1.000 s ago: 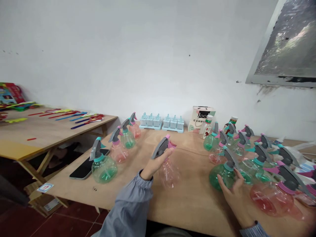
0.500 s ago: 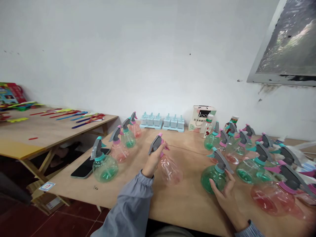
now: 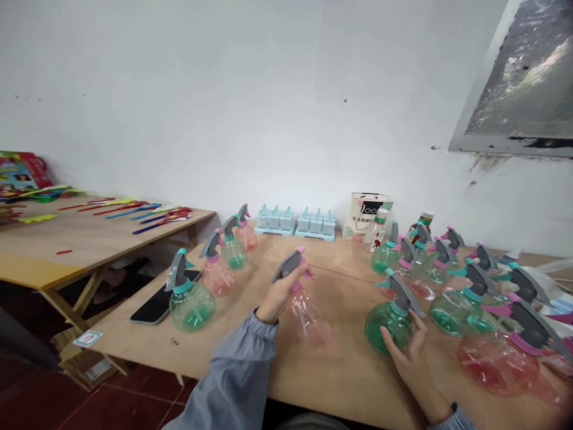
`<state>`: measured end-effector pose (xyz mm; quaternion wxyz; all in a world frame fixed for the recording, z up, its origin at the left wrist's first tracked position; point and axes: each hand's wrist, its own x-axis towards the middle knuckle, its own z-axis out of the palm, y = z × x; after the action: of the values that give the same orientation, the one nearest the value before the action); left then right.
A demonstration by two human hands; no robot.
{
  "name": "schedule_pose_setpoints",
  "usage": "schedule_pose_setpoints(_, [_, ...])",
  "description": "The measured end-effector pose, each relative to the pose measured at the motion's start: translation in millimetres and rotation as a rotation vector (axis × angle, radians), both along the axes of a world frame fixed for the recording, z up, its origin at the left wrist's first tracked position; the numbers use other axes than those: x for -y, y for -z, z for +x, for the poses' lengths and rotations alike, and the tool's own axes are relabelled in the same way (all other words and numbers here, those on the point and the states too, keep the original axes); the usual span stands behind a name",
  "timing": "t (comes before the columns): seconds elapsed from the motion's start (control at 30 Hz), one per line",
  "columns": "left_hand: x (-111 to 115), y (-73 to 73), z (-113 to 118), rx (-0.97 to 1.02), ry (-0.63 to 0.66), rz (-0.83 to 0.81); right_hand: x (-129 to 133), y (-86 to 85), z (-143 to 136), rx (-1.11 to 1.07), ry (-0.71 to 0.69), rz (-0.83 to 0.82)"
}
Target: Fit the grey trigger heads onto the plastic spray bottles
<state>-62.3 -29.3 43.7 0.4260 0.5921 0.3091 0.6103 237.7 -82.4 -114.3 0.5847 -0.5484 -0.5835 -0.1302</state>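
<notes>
My left hand is closed around the grey and pink trigger head of a clear pink spray bottle, which leans over the middle of the table. The bottle's body is slightly blurred. Over to the right, my right hand grips a green spray bottle with a turquoise collar. The thumb lies on its near side and the other fingers pass behind it. Close by that hand stand more spray bottles, among them a green one and a large pink one.
A row of spray bottles, the nearest green, stands at left beside a phone. Pale blue popsicle moulds, a paper bag and a glass bottle line the wall. Another table holds colourful plastic strips.
The head of the pink spray bottle has tipped, its nozzle end a little higher and further right. My right hand stays on the green bottle. The view has shifted slightly.
</notes>
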Motion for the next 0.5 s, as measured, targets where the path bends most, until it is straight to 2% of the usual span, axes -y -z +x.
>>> schedule_pose_setpoints(0.1, [-2.0, 2.3, -4.0, -0.005, -0.184, 0.045, 0.5, -0.6, -0.1, -0.009, 0.003, -0.01])
schedule_pose_setpoints(0.23, [-21.6, 14.8, -23.7, -0.3, -0.278, 0.184, 0.8, 0.4, 1.1, -0.01, 0.005, -0.02])
schedule_pose_setpoints(0.4, [-62.5, 47.7, -50.9, -0.437, -0.651, 0.294, -0.1, 3.1, 2.5, -0.018, -0.019, -0.038])
schedule_pose_setpoints(0.5, [-72.8, 75.3, -53.1, -0.562, -0.808, 0.33, 0.0, 2.5, 2.0, -0.014, -0.01, -0.019])
